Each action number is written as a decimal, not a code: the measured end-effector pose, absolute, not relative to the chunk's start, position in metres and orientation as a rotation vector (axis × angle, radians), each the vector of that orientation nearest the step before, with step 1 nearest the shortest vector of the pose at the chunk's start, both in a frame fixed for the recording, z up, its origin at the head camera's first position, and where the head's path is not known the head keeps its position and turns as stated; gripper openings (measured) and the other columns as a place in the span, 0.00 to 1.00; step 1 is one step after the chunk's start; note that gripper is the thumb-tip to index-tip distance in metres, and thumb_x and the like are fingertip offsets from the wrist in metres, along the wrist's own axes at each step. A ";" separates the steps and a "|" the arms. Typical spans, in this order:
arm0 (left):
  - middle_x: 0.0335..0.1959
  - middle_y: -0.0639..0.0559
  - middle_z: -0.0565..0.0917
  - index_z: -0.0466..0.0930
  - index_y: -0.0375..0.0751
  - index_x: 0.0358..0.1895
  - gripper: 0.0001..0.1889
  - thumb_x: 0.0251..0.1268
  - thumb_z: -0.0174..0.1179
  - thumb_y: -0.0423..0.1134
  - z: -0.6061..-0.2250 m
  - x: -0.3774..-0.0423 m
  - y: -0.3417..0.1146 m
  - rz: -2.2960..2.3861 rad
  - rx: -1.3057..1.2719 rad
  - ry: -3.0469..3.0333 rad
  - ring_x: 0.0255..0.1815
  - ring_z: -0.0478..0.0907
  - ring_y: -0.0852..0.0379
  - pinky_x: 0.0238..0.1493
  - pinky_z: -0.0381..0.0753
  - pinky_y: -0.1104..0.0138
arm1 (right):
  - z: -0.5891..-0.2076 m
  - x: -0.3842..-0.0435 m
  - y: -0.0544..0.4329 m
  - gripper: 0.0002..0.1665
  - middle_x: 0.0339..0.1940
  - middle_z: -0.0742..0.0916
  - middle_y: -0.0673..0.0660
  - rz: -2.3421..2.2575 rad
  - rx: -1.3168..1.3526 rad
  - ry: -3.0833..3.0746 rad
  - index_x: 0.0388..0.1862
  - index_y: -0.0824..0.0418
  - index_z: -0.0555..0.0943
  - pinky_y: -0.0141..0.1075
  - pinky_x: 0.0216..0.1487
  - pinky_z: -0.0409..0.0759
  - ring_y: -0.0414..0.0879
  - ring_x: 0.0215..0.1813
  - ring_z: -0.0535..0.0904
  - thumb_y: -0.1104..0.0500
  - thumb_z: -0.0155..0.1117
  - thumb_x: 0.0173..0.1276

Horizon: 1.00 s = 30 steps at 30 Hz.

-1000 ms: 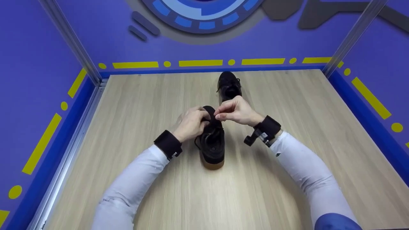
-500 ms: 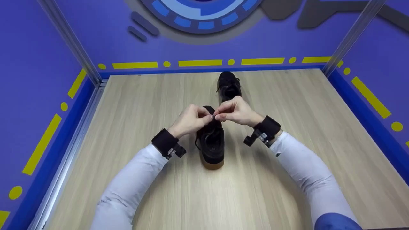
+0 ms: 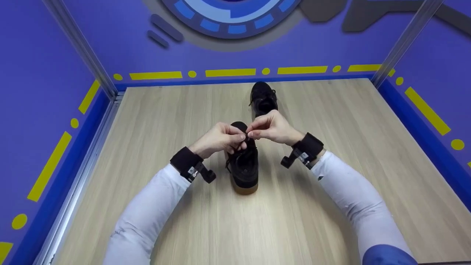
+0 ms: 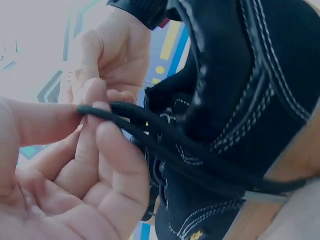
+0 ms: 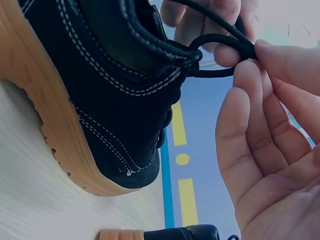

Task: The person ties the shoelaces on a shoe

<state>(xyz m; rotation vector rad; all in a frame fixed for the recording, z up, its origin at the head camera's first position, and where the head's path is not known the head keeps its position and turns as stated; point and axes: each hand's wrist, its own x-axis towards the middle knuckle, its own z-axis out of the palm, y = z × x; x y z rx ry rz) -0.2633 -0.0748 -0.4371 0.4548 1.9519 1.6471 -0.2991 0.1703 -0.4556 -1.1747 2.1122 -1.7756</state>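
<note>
A black lace-up shoe (image 3: 245,178) with white stitching and a tan sole stands on the tabletop, its toe pointing away. Over its front part my two hands meet, fingertips almost together. My left hand (image 3: 217,140) pinches a black shoelace (image 4: 160,145) between thumb and forefinger, with the other fingers curled under it. In the right wrist view, the lace makes a small loop (image 5: 215,37), and my right hand (image 3: 274,129) pinches it where the strands cross. The loose lace end with its pale tip (image 4: 265,196) hangs beside the shoe in the left wrist view.
A second black shoe (image 3: 261,90) stands farther back, near the rear edge, with its lace tied. The wooden tabletop (image 3: 165,106) is bounded by purple panels (image 3: 228,55) at the back and sides. Metal posts (image 3: 408,44) rise at the rear corners.
My left hand has drawn back from the shoe's front, turned, and brought thumb and forefinger to the lace beside the right fingertips. The right hand and both shoes have stayed in place.
</note>
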 end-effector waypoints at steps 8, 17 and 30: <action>0.30 0.52 0.91 0.84 0.26 0.54 0.14 0.74 0.65 0.34 -0.439 -0.260 -0.072 1.746 0.347 1.753 0.27 0.85 0.63 0.28 0.85 0.73 | -0.454 -0.299 0.170 0.05 0.29 0.91 0.52 -1.767 -1.150 2.122 0.39 0.76 0.89 0.27 0.34 0.84 0.37 0.30 0.84 0.76 0.72 0.65; 0.29 0.51 0.91 0.87 0.34 0.46 0.07 0.71 0.68 0.33 -0.445 -0.256 -0.064 1.825 0.267 1.712 0.24 0.84 0.65 0.26 0.84 0.75 | -0.452 -0.297 0.168 0.06 0.29 0.90 0.49 -1.766 -1.103 2.126 0.41 0.76 0.89 0.27 0.35 0.84 0.36 0.30 0.84 0.74 0.71 0.66; 0.27 0.51 0.90 0.88 0.40 0.39 0.06 0.68 0.73 0.38 -0.450 -0.254 -0.053 1.814 0.181 1.878 0.24 0.86 0.63 0.25 0.85 0.72 | -0.455 -0.296 0.167 0.08 0.32 0.92 0.50 -1.835 -1.037 2.064 0.44 0.79 0.88 0.28 0.35 0.84 0.37 0.29 0.84 0.74 0.70 0.68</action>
